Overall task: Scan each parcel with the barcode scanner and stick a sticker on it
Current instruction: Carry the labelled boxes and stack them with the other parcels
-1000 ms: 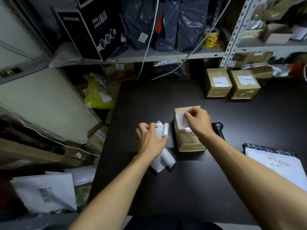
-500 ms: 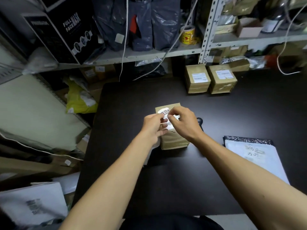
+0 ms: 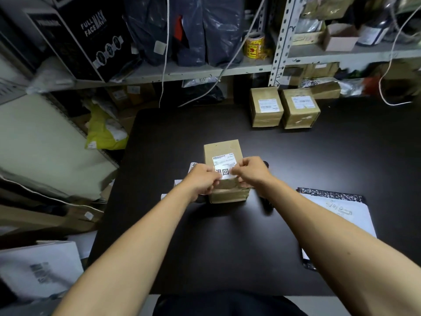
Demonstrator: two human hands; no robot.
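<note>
My left hand (image 3: 203,180) and right hand (image 3: 250,171) each pinch an edge of a white sticker (image 3: 225,173), holding it over the top of the brown parcel (image 3: 224,171) in the middle of the black table (image 3: 227,236); the barcode scanner (image 3: 266,165) lies just right of the parcel, mostly hidden by my right wrist; two labelled boxes (image 3: 283,108) sit at the table's far edge

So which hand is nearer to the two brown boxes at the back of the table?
Right. The right hand lies below and slightly left of the two brown boxes; the left hand sits further left, both pinching the sticker.
</note>
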